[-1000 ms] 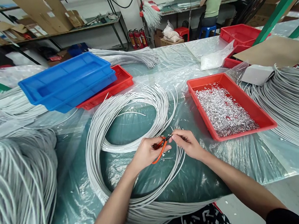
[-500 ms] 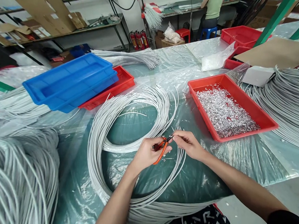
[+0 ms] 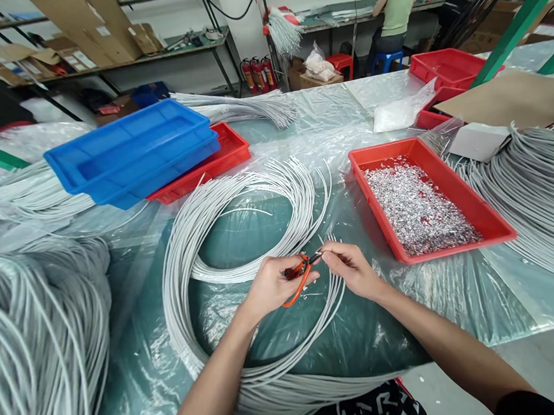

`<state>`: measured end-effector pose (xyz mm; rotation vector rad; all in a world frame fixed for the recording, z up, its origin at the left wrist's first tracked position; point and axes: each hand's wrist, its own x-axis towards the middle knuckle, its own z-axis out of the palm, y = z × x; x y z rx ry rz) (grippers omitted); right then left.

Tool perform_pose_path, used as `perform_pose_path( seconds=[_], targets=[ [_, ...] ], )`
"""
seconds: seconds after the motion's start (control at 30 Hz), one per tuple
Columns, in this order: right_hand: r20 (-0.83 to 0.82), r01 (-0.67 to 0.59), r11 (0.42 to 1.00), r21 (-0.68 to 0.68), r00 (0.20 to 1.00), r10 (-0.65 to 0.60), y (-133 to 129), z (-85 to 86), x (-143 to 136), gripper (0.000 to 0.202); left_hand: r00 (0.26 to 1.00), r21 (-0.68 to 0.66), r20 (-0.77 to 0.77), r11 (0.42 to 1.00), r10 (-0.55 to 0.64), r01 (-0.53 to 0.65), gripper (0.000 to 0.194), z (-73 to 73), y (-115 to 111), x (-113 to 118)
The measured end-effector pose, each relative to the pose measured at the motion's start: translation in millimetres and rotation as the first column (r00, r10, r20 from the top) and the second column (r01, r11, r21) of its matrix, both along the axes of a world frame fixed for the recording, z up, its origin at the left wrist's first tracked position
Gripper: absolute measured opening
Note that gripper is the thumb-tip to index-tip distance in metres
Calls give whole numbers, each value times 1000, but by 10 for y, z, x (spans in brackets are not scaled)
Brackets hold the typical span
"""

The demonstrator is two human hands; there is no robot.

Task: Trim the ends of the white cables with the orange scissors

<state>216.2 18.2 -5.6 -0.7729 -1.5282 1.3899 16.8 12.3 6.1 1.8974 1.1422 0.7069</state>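
My left hand is wrapped round orange-handled pliers, whose dark jaws point right toward my other hand. My right hand is closed in a pinch at the jaw tips; what lies between its fingertips is too small to make out. Under both hands is a large loop of pale grey cables, with several loose cable ends just behind my right fingers. To the right, a red tray holds a heap of small shiny metal pieces.
Stacked blue trays rest on a red tray at the back left. Thick cable bundles lie at the far left and far right. A seated person is in the background.
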Motion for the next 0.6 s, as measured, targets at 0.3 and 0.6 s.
perform_pose_path(
  seconds=[0.3, 0.6],
  targets=[
    [47, 8, 998, 61, 999, -11, -10, 34, 6, 44, 1000, 50, -28, 999, 8, -7, 45, -12, -3, -30],
    [82, 13, 995, 100, 996, -22, -11, 32, 12, 45, 998, 39, -61, 999, 22, -20, 46, 4, 0, -18]
  ],
)
